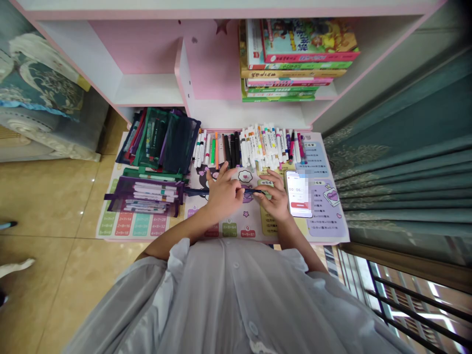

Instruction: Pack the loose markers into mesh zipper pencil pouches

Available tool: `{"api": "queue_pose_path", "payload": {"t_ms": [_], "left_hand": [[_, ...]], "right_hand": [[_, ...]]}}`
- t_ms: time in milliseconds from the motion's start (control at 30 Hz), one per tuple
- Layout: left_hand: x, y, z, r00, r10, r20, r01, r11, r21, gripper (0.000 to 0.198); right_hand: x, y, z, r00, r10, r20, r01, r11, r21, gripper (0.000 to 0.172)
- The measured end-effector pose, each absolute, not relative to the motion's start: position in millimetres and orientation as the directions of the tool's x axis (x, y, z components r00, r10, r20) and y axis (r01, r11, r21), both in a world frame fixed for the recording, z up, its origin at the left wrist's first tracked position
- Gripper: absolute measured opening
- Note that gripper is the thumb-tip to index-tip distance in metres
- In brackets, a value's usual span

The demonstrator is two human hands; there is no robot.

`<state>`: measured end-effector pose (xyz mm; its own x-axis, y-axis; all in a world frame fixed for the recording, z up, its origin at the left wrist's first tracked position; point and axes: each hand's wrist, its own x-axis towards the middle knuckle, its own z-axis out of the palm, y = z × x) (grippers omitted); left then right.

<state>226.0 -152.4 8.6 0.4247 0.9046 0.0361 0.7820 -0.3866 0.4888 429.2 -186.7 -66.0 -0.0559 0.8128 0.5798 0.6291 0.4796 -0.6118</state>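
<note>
A dark blue zip pouch, seen nearly edge-on as a thin strip, lies across the printed desk mat in front of me. My left hand pinches its upper edge between thumb and curled finger, the other fingers raised. Just to the right, my right hand grips the pouch's right end with thumb and fingertips. What the pouch holds is hidden. Beyond my hands are a heap of white markers and several black markers.
Left of my hands lies a purple mesh pouch filled with markers, below a pile of mesh pouches. A phone showing a timer rests by my right hand. Stacked books fill part of the pink-and-white shelf. Curtains hang at right.
</note>
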Motion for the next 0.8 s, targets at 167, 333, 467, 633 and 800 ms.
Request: {"api": "queue_pose_path", "payload": {"t_ms": [167, 333, 467, 633, 800], "left_hand": [[222, -152, 8, 0.415, 0.909, 0.035, 0.793, -0.38, 0.477, 0.015], [218, -151, 8, 0.407, 0.913, 0.026, 0.798, -0.369, 0.477, 0.014], [215, -151, 9, 0.398, 0.917, 0.025, 0.801, -0.36, 0.479, 0.014], [211, -150, 11, 0.378, 0.925, 0.032, 0.805, -0.345, 0.482, 0.015], [208, -151, 11, 0.359, 0.933, 0.034, 0.813, -0.33, 0.48, 0.015]], "right_hand": [[428, -187, -62, -0.068, 0.79, 0.609, 0.628, 0.508, -0.59, 0.005], [428, -187, -63, -0.067, 0.783, 0.618, 0.636, 0.511, -0.578, 0.005], [428, -187, -64, -0.054, 0.817, 0.575, 0.664, 0.459, -0.59, 0.01], [429, -186, -64, -0.04, 0.791, 0.611, 0.632, 0.493, -0.598, 0.006], [430, -187, -66, -0.055, 0.81, 0.584, 0.637, 0.479, -0.604, 0.006]]}}
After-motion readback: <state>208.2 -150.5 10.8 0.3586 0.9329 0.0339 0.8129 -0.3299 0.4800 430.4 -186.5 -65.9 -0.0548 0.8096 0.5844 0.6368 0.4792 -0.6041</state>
